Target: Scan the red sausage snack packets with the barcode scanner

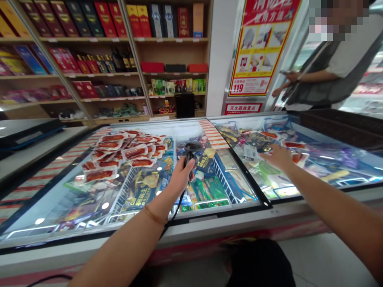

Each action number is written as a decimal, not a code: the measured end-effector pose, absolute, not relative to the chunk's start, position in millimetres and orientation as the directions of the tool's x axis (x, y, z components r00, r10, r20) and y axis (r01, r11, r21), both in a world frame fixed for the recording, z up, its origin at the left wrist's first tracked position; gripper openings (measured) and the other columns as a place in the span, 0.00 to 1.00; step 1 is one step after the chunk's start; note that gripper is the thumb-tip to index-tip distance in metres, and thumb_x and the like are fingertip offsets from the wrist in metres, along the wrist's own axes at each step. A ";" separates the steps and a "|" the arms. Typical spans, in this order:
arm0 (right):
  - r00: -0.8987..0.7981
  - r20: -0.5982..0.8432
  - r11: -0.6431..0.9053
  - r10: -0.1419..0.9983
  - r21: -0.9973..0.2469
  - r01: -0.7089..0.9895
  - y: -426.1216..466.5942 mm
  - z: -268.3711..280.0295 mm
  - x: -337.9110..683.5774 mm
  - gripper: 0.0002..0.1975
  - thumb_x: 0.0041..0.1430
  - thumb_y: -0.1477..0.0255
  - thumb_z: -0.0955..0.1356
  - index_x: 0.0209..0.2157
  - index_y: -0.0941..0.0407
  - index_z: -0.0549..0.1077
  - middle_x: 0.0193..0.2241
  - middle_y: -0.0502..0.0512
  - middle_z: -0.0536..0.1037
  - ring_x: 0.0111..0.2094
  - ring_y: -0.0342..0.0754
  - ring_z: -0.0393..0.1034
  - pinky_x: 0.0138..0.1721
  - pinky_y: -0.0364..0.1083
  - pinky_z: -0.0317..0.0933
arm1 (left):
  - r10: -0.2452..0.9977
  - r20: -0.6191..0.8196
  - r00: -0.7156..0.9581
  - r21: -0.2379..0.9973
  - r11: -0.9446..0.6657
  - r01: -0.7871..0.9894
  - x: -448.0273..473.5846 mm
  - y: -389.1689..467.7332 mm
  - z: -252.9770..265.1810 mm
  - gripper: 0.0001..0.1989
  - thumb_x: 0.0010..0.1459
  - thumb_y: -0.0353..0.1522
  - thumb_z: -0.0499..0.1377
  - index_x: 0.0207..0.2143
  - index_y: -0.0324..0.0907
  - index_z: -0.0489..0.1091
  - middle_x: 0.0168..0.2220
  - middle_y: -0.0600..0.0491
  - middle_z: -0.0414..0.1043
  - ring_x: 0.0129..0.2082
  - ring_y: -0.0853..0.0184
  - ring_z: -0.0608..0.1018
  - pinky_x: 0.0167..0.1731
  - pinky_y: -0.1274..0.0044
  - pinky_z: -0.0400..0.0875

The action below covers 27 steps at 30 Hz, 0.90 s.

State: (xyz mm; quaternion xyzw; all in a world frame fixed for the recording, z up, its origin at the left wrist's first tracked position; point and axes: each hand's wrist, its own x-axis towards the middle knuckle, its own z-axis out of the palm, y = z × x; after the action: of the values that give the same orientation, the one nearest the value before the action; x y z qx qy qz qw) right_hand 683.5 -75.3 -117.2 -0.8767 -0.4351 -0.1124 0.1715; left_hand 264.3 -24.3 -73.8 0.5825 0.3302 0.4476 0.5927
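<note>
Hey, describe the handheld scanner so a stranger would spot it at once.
Find the glass-topped freezer spanning the view. Above its middle, the left hand, with a bracelet on the wrist, grips the handheld scanner. Its black rounded head and trailing cable set it apart from the packets around it.

Free air between black scanner [193,148] and right hand [279,158]

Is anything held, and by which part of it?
The left hand holds the black scanner by its handle; whether the right hand holds anything cannot be told.
</note>
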 end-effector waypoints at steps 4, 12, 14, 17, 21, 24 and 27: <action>0.537 0.322 -0.499 0.780 -0.198 0.843 -74.3 -114.2 682.5 0.13 0.53 0.72 0.69 0.40 0.59 0.78 0.40 0.71 0.79 0.50 0.69 0.70 0.50 0.59 0.61 | 0.911 0.128 0.393 0.986 -0.074 -0.148 263.1 -26.1 -72.6 0.20 0.53 0.47 0.62 0.34 0.41 0.62 0.27 0.58 0.67 0.15 0.76 0.67 0.16 0.80 0.59; 0.376 0.453 -0.197 0.808 -0.394 0.898 -60.5 -93.6 643.7 0.04 0.50 0.76 0.67 0.25 0.56 0.74 0.31 0.62 0.80 0.39 0.59 0.75 0.45 0.55 0.65 | 0.894 0.118 0.433 0.989 -0.065 -0.135 266.0 -24.5 -76.5 0.20 0.53 0.46 0.63 0.36 0.41 0.63 0.26 0.58 0.67 0.15 0.75 0.66 0.15 0.80 0.59; 0.398 0.540 -0.130 0.742 -0.466 0.875 -44.6 -86.8 624.0 0.04 0.54 0.71 0.67 0.28 0.55 0.73 0.35 0.61 0.80 0.39 0.57 0.75 0.46 0.56 0.66 | 0.899 0.128 0.419 0.988 -0.077 -0.136 264.4 -24.2 -75.9 0.20 0.53 0.47 0.62 0.36 0.41 0.63 0.27 0.58 0.67 0.15 0.76 0.66 0.15 0.80 0.59; 0.513 0.567 0.070 0.644 -0.711 0.699 -12.3 -77.5 585.6 0.09 0.57 0.62 0.68 0.32 0.53 0.68 0.33 0.55 0.78 0.36 0.51 0.76 0.43 0.54 0.70 | 0.905 0.168 0.392 0.982 -0.120 -0.144 260.9 -22.6 -74.2 0.20 0.54 0.48 0.61 0.34 0.41 0.63 0.27 0.58 0.67 0.15 0.76 0.67 0.15 0.80 0.58; 0.572 0.336 0.379 0.748 -0.924 0.048 26.1 -75.5 527.0 0.17 0.50 0.61 0.74 0.28 0.52 0.63 0.27 0.45 0.74 0.32 0.45 0.75 0.40 0.51 0.74 | 0.921 0.202 0.332 0.973 -0.149 -0.179 257.4 -16.6 -73.6 0.20 0.53 0.48 0.61 0.36 0.41 0.63 0.27 0.58 0.67 0.15 0.76 0.67 0.15 0.80 0.58; 0.555 0.201 0.352 0.807 -0.919 -0.179 38.5 -86.4 494.7 0.19 0.48 0.64 0.76 0.27 0.53 0.62 0.26 0.45 0.74 0.31 0.43 0.75 0.39 0.50 0.75 | 0.937 0.197 0.287 0.968 -0.140 -0.206 257.4 -9.3 -76.1 0.21 0.53 0.48 0.62 0.35 0.42 0.63 0.26 0.58 0.67 0.14 0.76 0.66 0.14 0.80 0.58; 0.522 0.186 0.341 0.832 -0.914 -0.218 39.1 -102.4 480.1 0.19 0.44 0.63 0.77 0.28 0.53 0.64 0.26 0.46 0.75 0.32 0.44 0.75 0.40 0.50 0.74 | 0.948 0.191 0.255 0.964 -0.132 -0.230 258.5 -4.5 -78.4 0.21 0.52 0.49 0.62 0.34 0.42 0.63 0.25 0.58 0.67 0.13 0.76 0.65 0.13 0.80 0.57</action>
State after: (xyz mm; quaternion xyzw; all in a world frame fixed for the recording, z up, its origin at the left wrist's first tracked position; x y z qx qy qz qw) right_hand 480.1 39.1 -102.4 -0.4533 -0.3389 0.3521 0.7455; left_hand 258.5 -4.5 -78.4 0.5483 0.3274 0.5152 0.5716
